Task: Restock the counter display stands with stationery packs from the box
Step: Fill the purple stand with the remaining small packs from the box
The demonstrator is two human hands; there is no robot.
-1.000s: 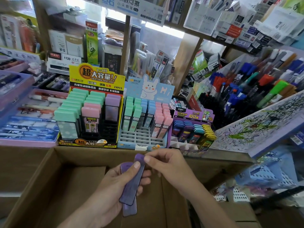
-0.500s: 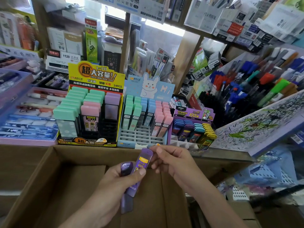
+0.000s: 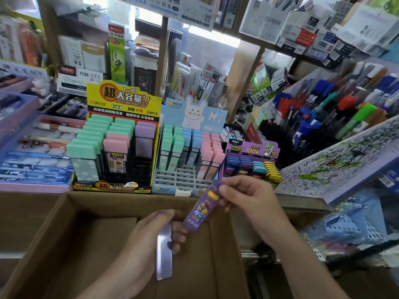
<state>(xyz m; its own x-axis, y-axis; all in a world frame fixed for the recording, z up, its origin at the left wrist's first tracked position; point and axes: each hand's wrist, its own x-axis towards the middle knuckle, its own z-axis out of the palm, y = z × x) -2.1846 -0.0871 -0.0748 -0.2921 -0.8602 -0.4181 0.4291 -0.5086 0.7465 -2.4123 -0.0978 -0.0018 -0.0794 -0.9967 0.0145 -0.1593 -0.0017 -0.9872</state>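
Over the open cardboard box [image 3: 71, 229], my right hand [image 3: 248, 199] pinches the top of a purple lead pack [image 3: 201, 209] that tilts down to the left. My left hand [image 3: 149, 238] holds a second purple pack [image 3: 164, 255] upright by its upper end. On the counter behind the box stand three display stands: a yellow one [image 3: 121, 100] with green, pink and purple packs, a blue rabbit stand [image 3: 190, 175] with empty front slots, and a small purple stand [image 3: 252, 162] with blue, teal and yellow packs.
Purple trays of pens [image 3: 36, 156] lie at the left. A sloped rack of coloured pens [image 3: 336, 113] and a scribbled test pad [image 3: 345, 162] stand at the right. Shelves packed with boxed stationery [image 3: 302, 29] rise behind the counter.
My right hand has taken one purple pack out of my left hand and lifted it up and to the right, printed face showing. My left hand keeps the other pack.
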